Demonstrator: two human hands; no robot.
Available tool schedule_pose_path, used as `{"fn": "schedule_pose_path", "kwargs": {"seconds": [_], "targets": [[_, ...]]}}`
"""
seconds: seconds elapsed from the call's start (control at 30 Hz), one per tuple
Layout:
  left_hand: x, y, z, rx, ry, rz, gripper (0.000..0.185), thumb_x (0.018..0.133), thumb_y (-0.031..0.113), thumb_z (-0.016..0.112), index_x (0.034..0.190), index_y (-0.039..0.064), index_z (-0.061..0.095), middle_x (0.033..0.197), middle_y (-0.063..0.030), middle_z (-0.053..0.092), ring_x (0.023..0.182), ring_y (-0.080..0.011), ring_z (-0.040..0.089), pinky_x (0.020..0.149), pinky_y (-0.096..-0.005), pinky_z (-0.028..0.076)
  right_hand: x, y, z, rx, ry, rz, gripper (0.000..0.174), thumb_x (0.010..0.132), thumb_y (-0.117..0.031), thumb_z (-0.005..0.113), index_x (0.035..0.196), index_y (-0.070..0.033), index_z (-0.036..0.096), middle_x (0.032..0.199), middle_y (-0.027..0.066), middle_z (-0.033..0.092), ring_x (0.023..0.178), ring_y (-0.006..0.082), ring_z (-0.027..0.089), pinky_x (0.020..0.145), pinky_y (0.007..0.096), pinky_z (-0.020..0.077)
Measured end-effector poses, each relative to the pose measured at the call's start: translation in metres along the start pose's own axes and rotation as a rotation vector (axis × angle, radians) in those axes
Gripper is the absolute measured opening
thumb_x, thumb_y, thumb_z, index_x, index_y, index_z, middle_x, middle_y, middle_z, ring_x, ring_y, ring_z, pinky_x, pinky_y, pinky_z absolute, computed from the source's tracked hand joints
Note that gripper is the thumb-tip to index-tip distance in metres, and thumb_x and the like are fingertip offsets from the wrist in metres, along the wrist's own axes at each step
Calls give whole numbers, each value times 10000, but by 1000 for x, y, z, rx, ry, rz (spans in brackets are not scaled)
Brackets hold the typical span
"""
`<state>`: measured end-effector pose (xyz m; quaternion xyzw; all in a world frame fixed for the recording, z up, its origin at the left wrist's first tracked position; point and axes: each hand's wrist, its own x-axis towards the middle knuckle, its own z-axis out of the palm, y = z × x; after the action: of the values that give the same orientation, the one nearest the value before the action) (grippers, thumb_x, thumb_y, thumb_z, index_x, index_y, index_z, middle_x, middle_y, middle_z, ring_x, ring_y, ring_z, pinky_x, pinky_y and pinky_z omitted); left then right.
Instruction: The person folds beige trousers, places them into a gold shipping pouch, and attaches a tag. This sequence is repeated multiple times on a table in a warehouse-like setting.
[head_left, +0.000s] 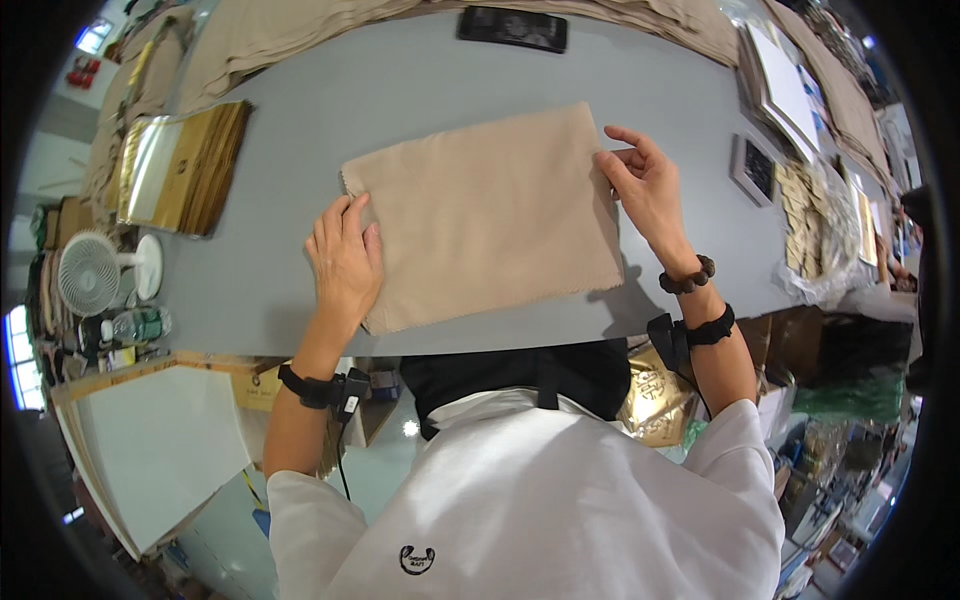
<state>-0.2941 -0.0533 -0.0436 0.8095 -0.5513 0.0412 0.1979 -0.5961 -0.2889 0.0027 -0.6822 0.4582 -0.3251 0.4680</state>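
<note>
A folded beige cloth (487, 217) with pinked, zigzag edges lies flat and slightly turned on the grey tabletop (315, 97). My left hand (345, 251) rests at its left edge, palm down, the fingertips touching the cloth near the upper left corner. At the right edge is my right hand (641, 176), thumb at the cloth's border and index finger raised and bent. Whether the right fingers pinch the edge cannot be told, as the far side of that hand is partly hidden.
Gold packaging bags (187, 169) are stacked at the left, above a white fan (90, 271) and a plastic bottle (139, 326). A black phone (512, 28) lies at the far edge beside beige cloth piles (300, 37). At right are a small dark-faced box (754, 169) and tan pieces in clear plastic (802, 217).
</note>
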Motion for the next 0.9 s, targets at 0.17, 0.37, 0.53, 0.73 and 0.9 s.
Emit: {"fn": "schedule_pose_path", "kwargs": {"seconds": [0.17, 0.37, 0.53, 0.73, 0.9], "targets": [[4, 38, 16, -24, 27, -7, 465, 1010, 183, 573, 1457, 68, 515, 1430, -132, 524, 1326, -324, 476, 1122, -495, 294, -33, 16, -59, -336, 78, -176, 256, 948, -82, 715, 1189, 3, 719, 1052, 103, 751, 822, 120, 687, 732, 267, 551], [5, 29, 18, 94, 19, 37, 556, 994, 186, 582, 1520, 68, 446, 1524, -133, 481, 1426, -322, 422, 1163, -530, 250, -75, 32, -60, -637, -152, -613, 233, 872, -96, 770, 1103, -70, 756, 1150, 102, 714, 992, 301, 666, 897, 409, 558], [10, 21, 19, 136, -42, 86, 569, 1006, 177, 541, 1543, 37, 414, 1584, -156, 431, 1456, -326, 398, 1183, -539, 234, -62, 52, -102, -575, -9, -517, 162, 904, -113, 749, 1063, -88, 760, 1146, 90, 724, 920, 302, 709, 796, 390, 583], [13, 21, 21, 129, -60, 132, 567, 1023, 138, 488, 1563, 1, 386, 1572, -176, 442, 1468, -337, 387, 1199, -546, 217, -9, 102, -248, -785, 445, -138, 191, 945, -159, 703, 1100, -72, 773, 1044, 148, 754, 794, 315, 739, 738, 391, 586], [18, 22, 23, 102, -39, 163, 555, 1029, 141, 488, 1560, -2, 407, 1565, -181, 450, 1456, -342, 405, 1200, -519, 230, 43, 153, -352, -1071, 463, -14, 351, 911, -205, 638, 1233, -108, 736, 1183, 228, 726, 1060, 409, 698, 945, 477, 540]]}}
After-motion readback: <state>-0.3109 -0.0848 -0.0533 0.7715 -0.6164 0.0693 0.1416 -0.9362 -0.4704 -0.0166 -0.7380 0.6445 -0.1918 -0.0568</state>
